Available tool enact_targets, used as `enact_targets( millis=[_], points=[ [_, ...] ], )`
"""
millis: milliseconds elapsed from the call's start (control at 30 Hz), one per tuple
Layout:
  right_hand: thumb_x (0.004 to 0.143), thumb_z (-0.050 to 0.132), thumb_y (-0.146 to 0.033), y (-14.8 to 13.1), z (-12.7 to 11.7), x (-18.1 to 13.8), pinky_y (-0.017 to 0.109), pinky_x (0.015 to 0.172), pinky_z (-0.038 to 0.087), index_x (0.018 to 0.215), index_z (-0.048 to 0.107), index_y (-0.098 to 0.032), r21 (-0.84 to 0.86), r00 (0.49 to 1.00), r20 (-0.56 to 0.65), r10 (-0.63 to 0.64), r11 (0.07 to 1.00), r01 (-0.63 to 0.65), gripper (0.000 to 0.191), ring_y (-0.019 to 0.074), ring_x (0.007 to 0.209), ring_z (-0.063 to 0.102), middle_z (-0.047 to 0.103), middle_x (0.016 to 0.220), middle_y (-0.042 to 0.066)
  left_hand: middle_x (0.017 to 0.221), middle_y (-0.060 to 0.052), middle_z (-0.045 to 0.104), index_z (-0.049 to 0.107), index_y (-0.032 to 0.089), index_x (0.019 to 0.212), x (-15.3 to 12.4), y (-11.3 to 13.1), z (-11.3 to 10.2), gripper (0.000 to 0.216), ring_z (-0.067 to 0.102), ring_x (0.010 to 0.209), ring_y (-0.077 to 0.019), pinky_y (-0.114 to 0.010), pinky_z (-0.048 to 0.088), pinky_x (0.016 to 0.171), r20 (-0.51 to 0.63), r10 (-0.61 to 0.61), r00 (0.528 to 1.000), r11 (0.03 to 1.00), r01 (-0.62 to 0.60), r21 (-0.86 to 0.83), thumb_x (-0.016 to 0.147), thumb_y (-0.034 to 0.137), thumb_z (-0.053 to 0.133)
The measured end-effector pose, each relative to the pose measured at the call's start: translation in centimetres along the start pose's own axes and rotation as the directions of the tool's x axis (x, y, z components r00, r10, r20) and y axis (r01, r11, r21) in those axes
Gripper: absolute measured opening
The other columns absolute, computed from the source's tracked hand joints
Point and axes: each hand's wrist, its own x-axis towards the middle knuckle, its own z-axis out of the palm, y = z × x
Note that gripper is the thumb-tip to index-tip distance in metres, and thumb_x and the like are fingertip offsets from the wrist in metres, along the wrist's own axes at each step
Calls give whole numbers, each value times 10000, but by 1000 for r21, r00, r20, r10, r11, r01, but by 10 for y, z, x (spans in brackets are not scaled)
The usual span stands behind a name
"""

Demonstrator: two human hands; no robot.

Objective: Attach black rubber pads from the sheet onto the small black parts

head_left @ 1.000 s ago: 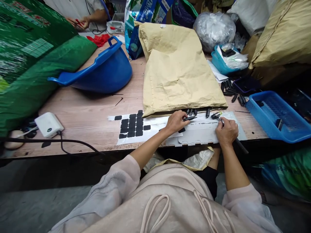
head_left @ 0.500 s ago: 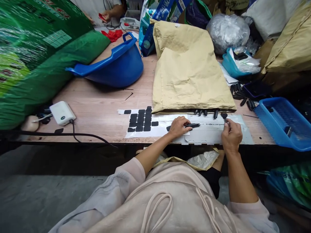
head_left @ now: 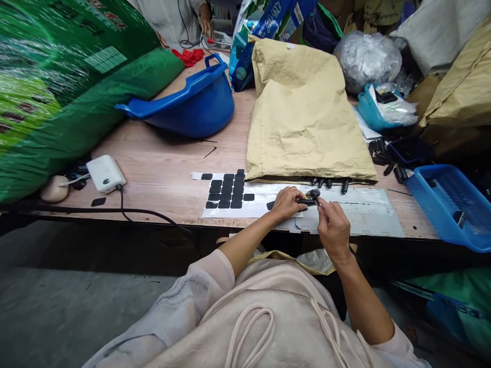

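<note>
My left hand (head_left: 287, 203) is closed round a thin black rod-like piece (head_left: 306, 202), held low over the grey board (head_left: 372, 212) at the table's front edge. Close by on the right, my right hand (head_left: 333, 227) grips a small tool with a rounded black head (head_left: 314, 194), which looks like a little hammer. That head is right at the black piece; whether they touch I cannot tell. Left of my hands lies a white sheet (head_left: 261, 210) bearing rows of black rounded squares (head_left: 226, 197). Several short black cylinders (head_left: 344, 186) stick out along the paper sack's near edge.
A big tan paper sack (head_left: 307, 112) lies behind the board. On the left are a blue basin (head_left: 199, 107), a white box (head_left: 106, 174) and a black cable (head_left: 153, 212). To the right stands a blue basket (head_left: 452, 204). Another person's hand (head_left: 206, 23) shows at the back.
My right hand has moved left with the tool, bringing its head to the black piece in my left hand. The view has shifted slightly. At the back, the other person's hand has moved.
</note>
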Motion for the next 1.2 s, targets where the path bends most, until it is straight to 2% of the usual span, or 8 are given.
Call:
enact_targets(
  millis=[133,333,567,733,867,933,1100,1200],
  points=[
    [1043,457,-280,4,4,-5,271,728,486,1218,759,-240,-85,999,47,6,996,-2,351,179,837,642,694,910,54,832,3,659,774,205,860,1,0,1,146,615,880,-187,-318,483,884,-13,7,1000,1000,-7,0,753,194,872],
    [1048,461,-292,10,-2,-1,284,795,499,1252,745,-226,-58,997,-83,6,998,-11,355,189,895,649,694,955,71,820,2,653,784,207,878,1,-3,4,178,609,897,-193,-317,478,871,-40,11,999,1000,-11,-11,741,216,896],
    [1026,475,-280,17,-3,-3,297,786,482,1233,756,-236,-78,998,-44,50,996,-54,352,197,885,631,692,945,70,827,-1,656,777,217,866,0,-6,7,152,605,892,-195,-326,478,868,-66,44,997,999,-44,1,753,219,880],
    [993,507,-314,62,-29,13,328,817,455,1225,765,-204,-210,964,-212,160,956,-205,364,218,931,613,695,994,94,824,-5,660,775,211,871,-2,-5,6,151,606,888,-199,-333,481,863,-69,49,996,999,-48,14,757,208,874],
    [895,558,-269,117,-41,23,332,728,380,1149,800,-224,-357,896,-283,342,830,-429,354,209,854,545,664,1013,92,828,-10,666,773,204,878,-4,-3,5,158,612,896,-206,-339,486,865,-72,50,996,999,-48,22,756,196,874],
    [869,562,-235,137,-40,25,345,738,366,1145,804,-213,-402,875,-298,381,781,-478,368,221,869,520,646,1004,106,830,-10,667,769,204,882,-4,-3,5,157,614,893,-207,-343,489,868,-73,58,996,998,-56,27,761,197,870],
    [873,558,-222,152,-33,24,380,783,370,1180,785,-208,-424,866,-339,368,761,-490,382,260,965,496,624,1048,133,839,-18,670,754,210,894,-4,-6,4,151,624,901,-218,-355,496,867,-65,117,991,991,-112,68,784,227,856],
    [883,556,-234,149,-32,23,389,799,380,1185,782,-216,-416,864,-329,382,762,-496,378,265,978,496,622,1052,129,922,-45,696,736,197,958,-18,-5,2,148,642,904,-213,-336,503,831,-46,268,962,961,-265,75,841,255,805]
  ],
)
